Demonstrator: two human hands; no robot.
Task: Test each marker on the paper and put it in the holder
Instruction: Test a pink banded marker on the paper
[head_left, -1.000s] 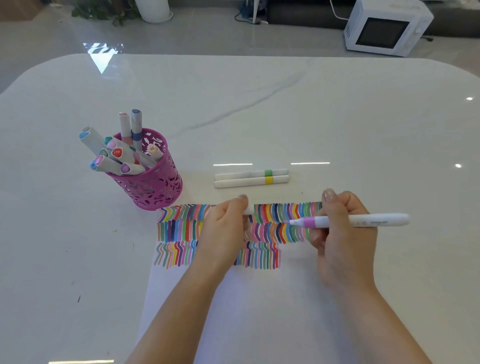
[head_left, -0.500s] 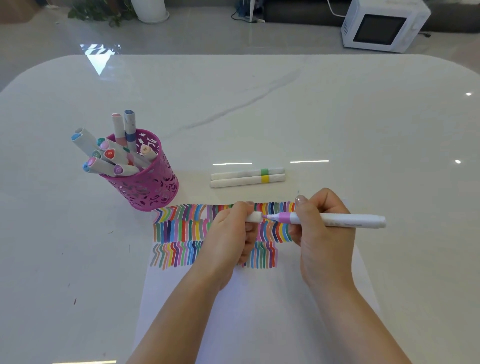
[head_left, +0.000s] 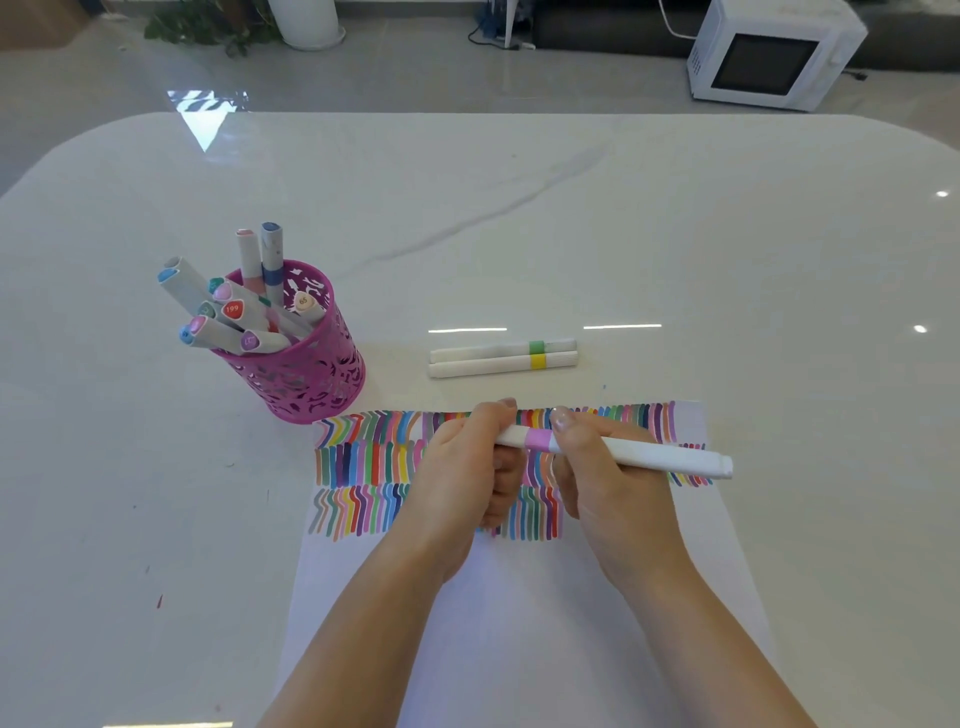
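A white marker with a pink band (head_left: 639, 452) lies level above the paper (head_left: 519, 597), held by both hands. My right hand (head_left: 602, 483) grips its barrel beside the band. My left hand (head_left: 462, 467) is closed around the cap end, and the cap now sits against the band. The paper carries three rows of coloured strokes. A pink perforated holder (head_left: 306, 374) with several markers stands at the paper's far left corner. Two white markers, one green-banded (head_left: 504, 347) and one yellow-banded (head_left: 504, 362), lie side by side beyond the paper.
The white marble table (head_left: 727, 260) stretches far and right. A white microwave (head_left: 769, 52) and a plant pot (head_left: 306, 21) stand on the floor beyond the table's far edge.
My hands came together: the right hand moved the marker left into the cap held by the left hand, and the exposed tip is now covered.
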